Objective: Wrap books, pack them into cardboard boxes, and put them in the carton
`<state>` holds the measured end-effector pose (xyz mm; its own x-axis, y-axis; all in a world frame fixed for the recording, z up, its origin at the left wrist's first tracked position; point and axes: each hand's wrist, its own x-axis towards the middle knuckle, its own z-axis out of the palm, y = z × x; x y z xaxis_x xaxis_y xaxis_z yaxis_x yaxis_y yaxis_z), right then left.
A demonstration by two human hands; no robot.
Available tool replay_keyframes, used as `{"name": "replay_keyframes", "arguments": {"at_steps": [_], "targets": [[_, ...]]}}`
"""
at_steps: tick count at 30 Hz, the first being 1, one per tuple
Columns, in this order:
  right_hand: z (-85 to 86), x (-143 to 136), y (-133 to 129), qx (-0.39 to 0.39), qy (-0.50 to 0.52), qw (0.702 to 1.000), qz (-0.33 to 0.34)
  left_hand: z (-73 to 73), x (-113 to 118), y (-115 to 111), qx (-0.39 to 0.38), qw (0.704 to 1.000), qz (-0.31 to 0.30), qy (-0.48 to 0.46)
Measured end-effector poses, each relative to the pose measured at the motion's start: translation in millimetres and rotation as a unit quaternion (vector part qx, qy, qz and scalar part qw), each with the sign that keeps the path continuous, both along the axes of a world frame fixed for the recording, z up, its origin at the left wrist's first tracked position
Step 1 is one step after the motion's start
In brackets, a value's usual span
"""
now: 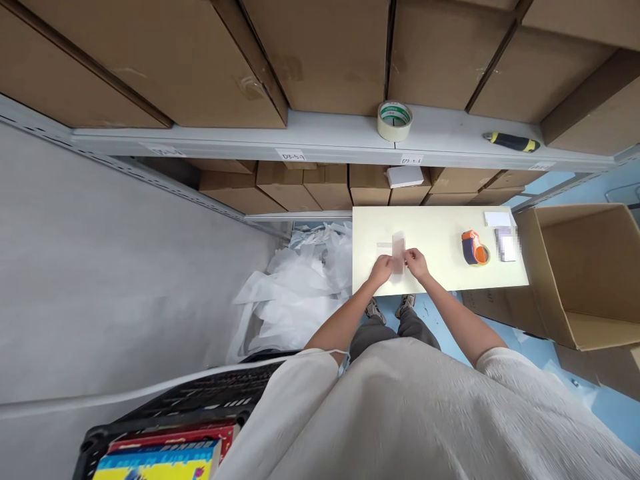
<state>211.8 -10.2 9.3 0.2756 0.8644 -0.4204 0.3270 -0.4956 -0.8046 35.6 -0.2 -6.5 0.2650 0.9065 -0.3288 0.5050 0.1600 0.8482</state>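
A narrow, translucent, pinkish-white piece of wrapping (399, 247) stands out from the cream-coloured tabletop (435, 227); whether anything lies inside it I cannot make out. My left hand (381, 269) is closed at its left edge, near the lower half. On the opposite edge, a little higher, the fingers of my right hand (416, 263) pinch it. To the right on the same table is an orange and dark-blue tape dispenser (471, 247).
A small purple-and-white item (507, 245) and a white paper (497, 219) lie at the table's right end. An open carton (555, 280) adjoins it. White packing sheets (295, 287) pile up left. A tape roll (395, 122) and cutter (513, 141) lie on the shelf above.
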Motion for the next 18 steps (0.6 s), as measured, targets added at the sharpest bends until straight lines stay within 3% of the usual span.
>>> {"name": "replay_keyframes", "arguments": {"at_steps": [3,6,11,18], "targets": [[-4.7,-11,1,-0.016,0.053,0.997,0.046,6.2,-14,5,-0.015,0.992,0.124,0.021],[-13.4,-18,0,-0.048,-0.006,0.996,0.073,9.5,-32,6,-0.044,0.981,0.189,0.028],[-25.7,-26,0,-0.105,-0.073,0.989,0.079,6.2,-50,6,-0.093,0.977,0.18,0.073],[-29.4,-44,9,-0.147,-0.117,0.982,0.032,-6.5,-52,3,-0.092,0.981,0.145,0.093]]}}
